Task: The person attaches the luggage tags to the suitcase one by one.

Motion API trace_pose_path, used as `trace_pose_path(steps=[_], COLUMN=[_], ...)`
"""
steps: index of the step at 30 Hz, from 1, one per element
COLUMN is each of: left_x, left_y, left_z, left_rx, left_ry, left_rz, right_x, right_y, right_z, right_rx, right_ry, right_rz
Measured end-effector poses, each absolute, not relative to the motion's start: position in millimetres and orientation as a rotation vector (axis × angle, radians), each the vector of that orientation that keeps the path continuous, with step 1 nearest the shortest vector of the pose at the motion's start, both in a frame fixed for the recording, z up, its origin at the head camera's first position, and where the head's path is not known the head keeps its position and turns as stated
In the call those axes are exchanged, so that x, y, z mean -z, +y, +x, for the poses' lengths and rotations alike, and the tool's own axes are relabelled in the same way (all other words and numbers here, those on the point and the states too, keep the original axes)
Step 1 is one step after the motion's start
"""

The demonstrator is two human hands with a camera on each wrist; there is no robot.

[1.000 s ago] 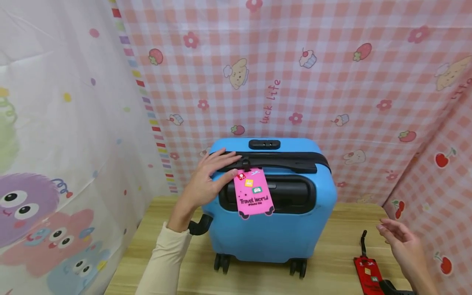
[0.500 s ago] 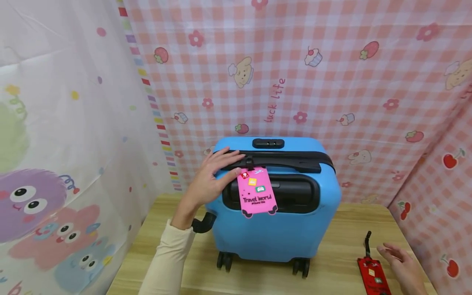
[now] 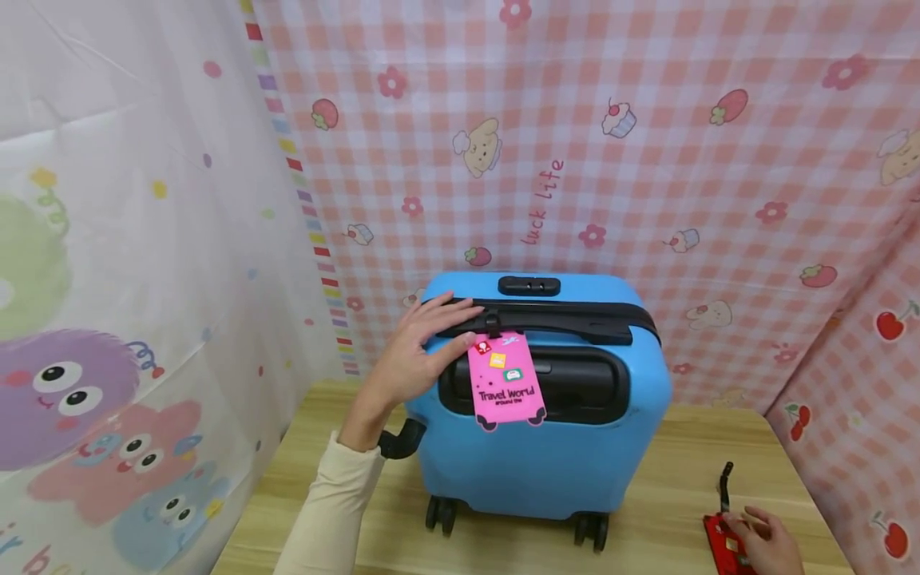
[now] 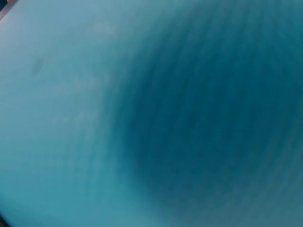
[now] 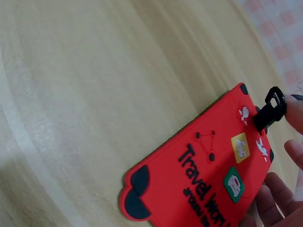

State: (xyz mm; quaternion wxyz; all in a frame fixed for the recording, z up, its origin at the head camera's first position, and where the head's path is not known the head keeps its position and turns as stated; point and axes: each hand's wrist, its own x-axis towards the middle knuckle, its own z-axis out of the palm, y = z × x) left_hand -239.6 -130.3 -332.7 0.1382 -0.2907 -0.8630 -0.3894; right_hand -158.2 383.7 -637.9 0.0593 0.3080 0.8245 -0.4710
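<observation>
A light-blue hard-shell suitcase (image 3: 532, 471) stands upright on its black caster wheels (image 3: 591, 530) on a wood-grain table (image 3: 345, 495). A person's left hand (image 3: 411, 359) rests on its upper left corner, fingers extended over one end of the black carry handle (image 3: 568, 326) and clasping nothing, the thumb reaching to the edge of a pink luggage tag (image 3: 506, 387). That tag hangs from the handle in front of a black recess (image 3: 582, 387) and reads "Travel World around the". A black combination lock (image 3: 529, 285) sits on top, behind the handle. The left wrist view shows only blurred blue

Well to the right, near the table's edge, a red luggage tag (image 5: 208, 165) of similar design lies face up, its black strap (image 3: 724, 491) pointing away from the person. The right hand (image 3: 772, 547) is at this tag, one fingertip beside the strap's buckle (image 5: 271, 112) and other fingers bent at the tag's edge; whether they grasp it I cannot tell. Pink checked cloth (image 3: 575, 184) hangs behind, and white cartoon-print cloth (image 3: 180, 303) hangs on the left
</observation>
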Motion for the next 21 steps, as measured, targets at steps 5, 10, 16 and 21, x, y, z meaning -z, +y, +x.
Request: trace_pose_path(steps=[5, 10, 16, 21], left_x=[333.8, 333.4, 334.9, 335.5], left_y=[-129.9, -129.6, -129.1, -129.7], left_z=[-239.6, -239.4, -240.0, -240.5], left_rx=[1.138, 1.139, 1.138, 1.134], left_ry=[-2.476, -2.479, -2.485, -2.481], left_rz=[-0.844, -0.848, -0.849, -0.845], right_x=[643.3, 649.3, 650.4, 641.9], right_y=[384.4, 384.8, 385.3, 379.6], right_z=[-160.0, -162.2, -162.3, -162.5], right_rx=[1.455, 1.436, 1.377, 1.279], right_ry=[2.545, 2.565, 2.575, 2.681], right_rz=[0.901, 0.908, 0.867, 0.808])
